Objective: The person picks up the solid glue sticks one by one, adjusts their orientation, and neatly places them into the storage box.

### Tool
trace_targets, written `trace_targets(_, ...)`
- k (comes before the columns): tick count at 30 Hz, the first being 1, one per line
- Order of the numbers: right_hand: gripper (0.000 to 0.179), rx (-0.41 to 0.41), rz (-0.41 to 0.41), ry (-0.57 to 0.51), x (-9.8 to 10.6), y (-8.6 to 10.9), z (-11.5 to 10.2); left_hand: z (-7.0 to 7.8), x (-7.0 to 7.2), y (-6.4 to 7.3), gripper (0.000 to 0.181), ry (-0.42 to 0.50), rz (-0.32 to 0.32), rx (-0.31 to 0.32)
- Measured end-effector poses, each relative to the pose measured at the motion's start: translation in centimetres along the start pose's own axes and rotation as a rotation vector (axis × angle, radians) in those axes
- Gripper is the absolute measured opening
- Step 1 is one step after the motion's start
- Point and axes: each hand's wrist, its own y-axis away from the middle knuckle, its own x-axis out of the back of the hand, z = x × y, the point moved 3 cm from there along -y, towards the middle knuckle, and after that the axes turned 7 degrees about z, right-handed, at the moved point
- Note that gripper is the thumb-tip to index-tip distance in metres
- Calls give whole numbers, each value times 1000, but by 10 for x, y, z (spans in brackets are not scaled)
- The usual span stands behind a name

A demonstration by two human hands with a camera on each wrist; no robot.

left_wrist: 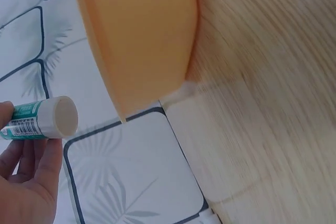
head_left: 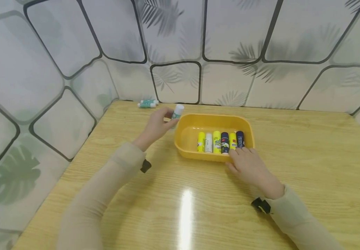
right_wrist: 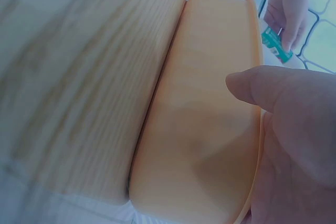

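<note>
My left hand (head_left: 154,128) pinches a white and green glue stick (head_left: 178,111) between thumb and fingers, just off the left end of a yellow plastic basket (head_left: 184,140). In the left wrist view the white end of that glue stick (left_wrist: 52,118) points toward the basket. My right hand (head_left: 251,167) grips the basket's near rim at the right; the thumb (right_wrist: 247,85) lies along the outer wall and the fingers go over the edge. Inside the basket several glue sticks lie side by side: yellow ones (head_left: 216,142), a white one (head_left: 209,143) and dark blue ones (head_left: 225,142).
Two small white and green glue sticks (head_left: 147,105) lie at the back left edge of the wooden table (head_left: 167,194). Behind the table stands a wall with a leaf and line pattern (head_left: 177,81).
</note>
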Motion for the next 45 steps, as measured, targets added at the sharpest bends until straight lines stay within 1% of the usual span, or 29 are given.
trace_targets(4, 22, 1, 7, -3, 0, 0, 0, 4, -4, -2, 31, 25, 16, 46)
trace_targets(7, 22, 4, 9, -4, -1, 0, 1, 8, -10, -1, 31, 33, 8, 94)
trace_targets(10, 22, 8, 16, -1, -2, 1, 2, 11, -19, 0, 30, 44, -27, 124)
trace_targets(14, 23, 10, 29, 4, -3, 1, 2, 15, -33, 1, 28, 33, -75, 116)
trace_targets(19, 22, 14, 35, 1, -4, 1, 2, 13, -50, 0, 25, -18, -117, 127)
trace_targets(23, 22, 11, 30, 4, -4, 1, 2, 11, -60, -2, 27, -52, -162, 175)
trace_targets(26, 22, 7, 27, 5, -5, 1, 3, 11, -66, -2, 29, -64, -195, 225)
trace_targets(29, 22, 3, 27, 3, -5, 1, 3, 10, -70, -1, 29, -72, -228, 250)
trace_targets(33, 22, 17, 48, 11, -5, 1, 4, 10, -73, 1, 29, -113, -257, 244)
trace_targets(37, 22, 31, 75, 18, -5, 2, 4, 9, -75, 0, 28, -200, -290, 228)
trace_targets(42, 22, 21, 62, 14, -5, 2, 4, 10, -81, -1, 24, -280, -350, 224)
trace_targets(45, 22, 18, 51, 14, -6, 2, 4, 10, -84, -1, 23, -331, -372, 222)
